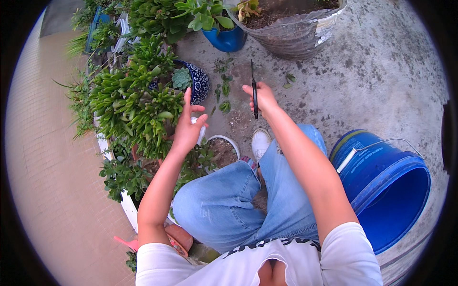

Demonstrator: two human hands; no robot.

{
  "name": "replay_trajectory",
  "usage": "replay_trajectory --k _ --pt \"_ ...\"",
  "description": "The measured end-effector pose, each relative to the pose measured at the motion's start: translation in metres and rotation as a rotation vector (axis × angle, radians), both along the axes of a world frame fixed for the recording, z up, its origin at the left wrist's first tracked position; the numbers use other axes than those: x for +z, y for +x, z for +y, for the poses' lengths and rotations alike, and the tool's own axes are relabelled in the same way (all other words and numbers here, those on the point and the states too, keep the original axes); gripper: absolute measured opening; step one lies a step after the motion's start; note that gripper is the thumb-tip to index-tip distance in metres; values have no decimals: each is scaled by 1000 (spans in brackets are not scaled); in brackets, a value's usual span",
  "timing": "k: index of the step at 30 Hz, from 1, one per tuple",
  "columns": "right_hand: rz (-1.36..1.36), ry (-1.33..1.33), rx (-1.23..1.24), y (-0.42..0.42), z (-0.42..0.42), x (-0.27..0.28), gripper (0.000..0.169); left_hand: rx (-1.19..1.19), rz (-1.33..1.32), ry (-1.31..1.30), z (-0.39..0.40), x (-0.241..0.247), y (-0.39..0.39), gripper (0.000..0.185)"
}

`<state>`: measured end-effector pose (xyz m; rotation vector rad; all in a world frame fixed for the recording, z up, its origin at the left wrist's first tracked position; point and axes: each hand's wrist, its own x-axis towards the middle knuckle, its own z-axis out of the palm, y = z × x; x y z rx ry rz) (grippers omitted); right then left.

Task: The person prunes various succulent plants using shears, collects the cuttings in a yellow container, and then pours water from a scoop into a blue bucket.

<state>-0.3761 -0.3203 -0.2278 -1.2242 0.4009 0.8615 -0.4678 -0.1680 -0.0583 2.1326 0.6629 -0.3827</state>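
My right hand [264,96] grips a slim black bladed tool [254,89], seen edge-on, its tip pointing away from me; whether it is shears or a knife cannot be told. My left hand [189,123] has its fingers apart beside a dense green succulent with tubular leaves [132,107]. Its index finger reaches towards a blue-and-white patterned pot [200,84] that holds a pale rosette succulent [181,78]. A white object [199,133] shows just behind the left thumb, partly hidden. Between the hands, several cut leafy sprigs [225,87] lie on the concrete.
A blue bucket [372,157] lies tipped on its side at my right. Beyond the hands stand a blue pot [225,38] and a large clear plastic container of soil [290,39]. A round white-rimmed pot [234,141] sits by my white shoe [261,143]. Potted plants line a ledge at left.
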Motion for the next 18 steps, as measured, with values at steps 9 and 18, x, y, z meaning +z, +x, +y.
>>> replay_trajectory --k 9,18 --pt "-138 -251 193 -16 31 -32 42 269 57 -138 -20 27 -22 80" --pt "-147 -309 246 -20 36 -21 41 311 33 -89 -17 19 -27 81"
